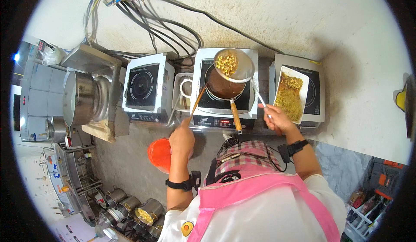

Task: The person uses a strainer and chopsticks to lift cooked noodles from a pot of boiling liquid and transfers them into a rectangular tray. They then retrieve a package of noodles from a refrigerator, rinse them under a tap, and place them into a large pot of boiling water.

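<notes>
My left hand [182, 138] grips wooden chopsticks [198, 102], whose far end reaches the left rim of a saucepan [224, 96]. Brown liquid [221, 84] fills the pan, and its wooden handle [236, 116] points towards me. In my right hand [277, 118] is the pale handle of a mesh strainer [242, 68], held above the pan's far side. Yellow sprout-like food [227, 63] lies in the left part of the strainer. The pan stands on the middle induction cooker [201, 103]. Right of my right hand, a white tray [305, 79] holds yellow-brown shredded food [289, 103].
Two more induction cookers flank the middle one, the left [142, 82] and the right [313, 92]. Between cookers sits a white container [178, 105] with a strainer or ladle. A large steel pot [78, 99] stands far left. An orange-red bucket [160, 155] is below my left hand. Cables [169, 20] hang behind.
</notes>
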`<state>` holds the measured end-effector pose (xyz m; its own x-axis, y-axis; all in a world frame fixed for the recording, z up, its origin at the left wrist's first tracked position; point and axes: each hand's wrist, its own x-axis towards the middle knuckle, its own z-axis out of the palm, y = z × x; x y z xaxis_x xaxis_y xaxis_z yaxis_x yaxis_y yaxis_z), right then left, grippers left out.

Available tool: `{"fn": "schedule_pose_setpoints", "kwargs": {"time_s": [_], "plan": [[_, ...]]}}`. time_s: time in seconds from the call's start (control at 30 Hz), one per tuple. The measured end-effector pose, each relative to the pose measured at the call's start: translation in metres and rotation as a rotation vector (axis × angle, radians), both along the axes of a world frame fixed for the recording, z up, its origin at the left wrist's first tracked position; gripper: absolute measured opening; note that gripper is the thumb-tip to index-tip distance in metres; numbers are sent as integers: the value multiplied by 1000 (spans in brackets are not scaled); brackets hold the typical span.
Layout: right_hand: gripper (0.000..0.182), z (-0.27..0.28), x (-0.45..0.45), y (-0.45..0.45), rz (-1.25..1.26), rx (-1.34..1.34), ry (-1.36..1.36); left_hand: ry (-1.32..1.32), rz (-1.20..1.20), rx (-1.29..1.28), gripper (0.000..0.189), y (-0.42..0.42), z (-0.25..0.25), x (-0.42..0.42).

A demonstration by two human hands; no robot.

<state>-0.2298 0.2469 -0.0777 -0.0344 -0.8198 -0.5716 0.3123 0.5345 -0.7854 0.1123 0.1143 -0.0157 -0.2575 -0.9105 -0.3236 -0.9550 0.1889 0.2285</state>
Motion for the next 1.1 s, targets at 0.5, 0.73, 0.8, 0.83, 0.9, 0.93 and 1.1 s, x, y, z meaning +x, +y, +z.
{"fn": "schedule_pose_setpoints", "kwargs": {"time_s": [0.5,0.73,0.8,0.83,0.9,0.93,1.1], "plan": [[41,-73,19,-2,-124,31,-231,11,37,1,35,40,10,-3],[44,-78,16,12,-75,33,-154,-33,1,7,35,33,7,-12],[43,-75,15,8,-79,72,-139,-56,-43,-11,32,27,5,-15],[44,-77,16,7,-76,78,-163,-65,-65,-21,31,25,4,-15],[46,-74,18,9,-74,94,-206,-75,-55,-7,32,24,4,-14],[45,-71,19,7,-78,109,-189,-70,-54,-13,32,23,2,-14],[44,-73,20,0,-62,89,-221,-84,-57,18,32,16,-3,-17]]}}
